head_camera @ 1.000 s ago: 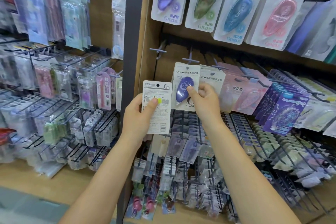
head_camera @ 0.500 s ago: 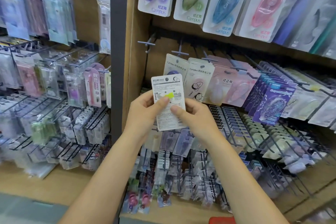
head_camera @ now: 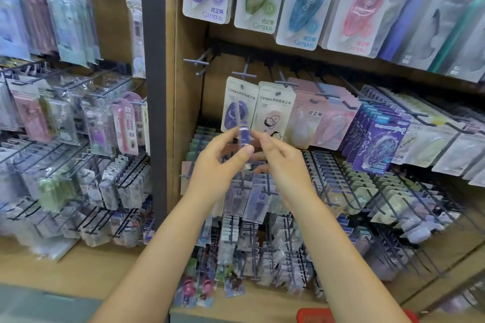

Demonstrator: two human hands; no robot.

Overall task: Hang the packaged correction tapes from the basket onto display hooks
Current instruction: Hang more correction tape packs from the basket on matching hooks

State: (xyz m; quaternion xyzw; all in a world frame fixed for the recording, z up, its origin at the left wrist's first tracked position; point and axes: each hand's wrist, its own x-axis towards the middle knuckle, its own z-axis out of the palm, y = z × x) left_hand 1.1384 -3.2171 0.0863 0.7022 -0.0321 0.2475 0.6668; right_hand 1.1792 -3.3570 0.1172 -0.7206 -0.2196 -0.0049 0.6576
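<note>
One red basket (head_camera: 328, 315), contents hidden

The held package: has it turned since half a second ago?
Yes. The held package, earlier printed-back towards the camera, is now edge-on below the hanging purple pack, between the left hand and right hand.

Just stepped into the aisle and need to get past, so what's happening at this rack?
A person is restocking a stationery display. Both hands hold one carded purple correction tape pack, seen edge-on: the left hand pinches it with thumb and fingers, the right hand grips it from the other side. It is in front of the hanging purple-and-white Campus pack, not yet on a hook. A bare grey hook juts out up left. A red basket rim shows at the bottom edge.
</note>
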